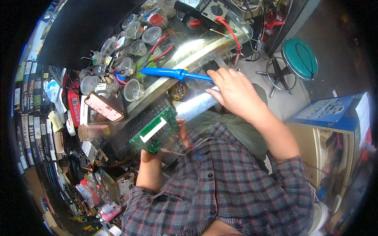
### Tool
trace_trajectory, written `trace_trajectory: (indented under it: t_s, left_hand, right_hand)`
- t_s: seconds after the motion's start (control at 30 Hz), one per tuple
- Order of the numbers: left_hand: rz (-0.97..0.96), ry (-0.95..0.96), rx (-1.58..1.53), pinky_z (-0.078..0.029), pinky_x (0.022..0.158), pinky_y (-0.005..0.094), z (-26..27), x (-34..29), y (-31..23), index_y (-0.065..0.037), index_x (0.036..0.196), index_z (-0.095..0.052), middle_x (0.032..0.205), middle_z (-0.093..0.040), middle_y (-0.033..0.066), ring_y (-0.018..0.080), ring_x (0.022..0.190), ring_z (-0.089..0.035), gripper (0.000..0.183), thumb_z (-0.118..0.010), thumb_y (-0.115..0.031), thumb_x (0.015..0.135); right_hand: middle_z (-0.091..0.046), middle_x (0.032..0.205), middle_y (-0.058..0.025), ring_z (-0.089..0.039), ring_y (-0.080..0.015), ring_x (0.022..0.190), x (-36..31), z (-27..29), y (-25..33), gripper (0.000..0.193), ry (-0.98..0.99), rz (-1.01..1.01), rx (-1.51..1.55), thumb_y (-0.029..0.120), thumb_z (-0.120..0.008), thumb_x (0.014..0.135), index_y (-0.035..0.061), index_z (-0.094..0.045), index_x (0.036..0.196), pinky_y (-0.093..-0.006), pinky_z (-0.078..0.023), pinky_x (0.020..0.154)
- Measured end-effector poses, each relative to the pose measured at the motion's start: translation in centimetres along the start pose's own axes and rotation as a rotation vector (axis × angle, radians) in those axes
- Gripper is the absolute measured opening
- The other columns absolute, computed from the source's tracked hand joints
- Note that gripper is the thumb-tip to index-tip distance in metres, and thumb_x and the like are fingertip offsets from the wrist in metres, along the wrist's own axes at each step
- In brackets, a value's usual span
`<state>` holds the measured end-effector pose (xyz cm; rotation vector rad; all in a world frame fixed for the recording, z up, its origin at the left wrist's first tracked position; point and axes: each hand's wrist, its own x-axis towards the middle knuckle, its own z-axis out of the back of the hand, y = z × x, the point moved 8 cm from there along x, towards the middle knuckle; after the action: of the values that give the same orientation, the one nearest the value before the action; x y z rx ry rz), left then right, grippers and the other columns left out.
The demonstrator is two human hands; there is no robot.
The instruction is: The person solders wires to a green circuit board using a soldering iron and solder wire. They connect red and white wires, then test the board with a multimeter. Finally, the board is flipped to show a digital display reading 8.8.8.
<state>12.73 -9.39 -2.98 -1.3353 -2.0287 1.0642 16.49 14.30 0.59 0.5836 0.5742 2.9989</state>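
A green circuit board (147, 138) with a long white block on its face is tilted up before my chest. My left hand (182, 135) grips it from behind, its fingers showing at the right edge and its thumb side at the lower edge. Farther right, my right hand (232, 88) is closed at the right end of a long blue pen-shaped tool (163, 73). That tool has a thick tapered part, a collar and a thinner shaft. Its far left end lies over the workbench, beside red-handled pliers (159, 54). My right fingertips partly hide the shaft's end.
Small clear plastic cups (134, 90) crowd the bench, with a phone (104, 106) propped nearby. A black multimeter (210, 11) with a red lead stands at the back. Below the bench's front edge is a dark keyboard (147, 118). A green stool (299, 59) stands right.
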Motion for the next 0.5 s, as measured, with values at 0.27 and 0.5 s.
trace_trajectory:
  t_s: [0.27, 0.5]
  left_hand:
    - [-0.162, -0.149, -0.128, -0.057, 0.059, 0.0371, 0.7, -0.1, -0.8, 0.010, 0.142, -0.054, 0.102, -0.067, 0.0238, 0.0303, 0.077, -0.068, 0.151, -0.053, -0.113, 0.055]
    - [-0.301, -0.371, -0.267, -0.054, 0.078, 0.0453, 0.1, 1.3, -3.9, 0.007, 0.143, -0.056, 0.121, -0.069, 0.0215, 0.0342, 0.092, -0.066, 0.130, -0.044, -0.104, 0.078]
  right_hand:
    - [-0.071, 0.106, -0.0161, -0.072, -0.0373, 0.100, -1.7, -1.2, -2.0, 0.027, 0.032, -0.091, 0.325, 0.026, -0.068, 0.102, 0.0047, -0.067, 0.119, -0.0474, -0.057, 0.085]
    - [-0.073, 0.118, -0.0210, -0.073, -0.0368, 0.105, -7.0, -0.4, -4.8, 0.034, -0.063, -0.373, 0.648, 0.022, -0.061, 0.109, 0.0016, -0.064, 0.136, -0.0422, -0.056, 0.092]
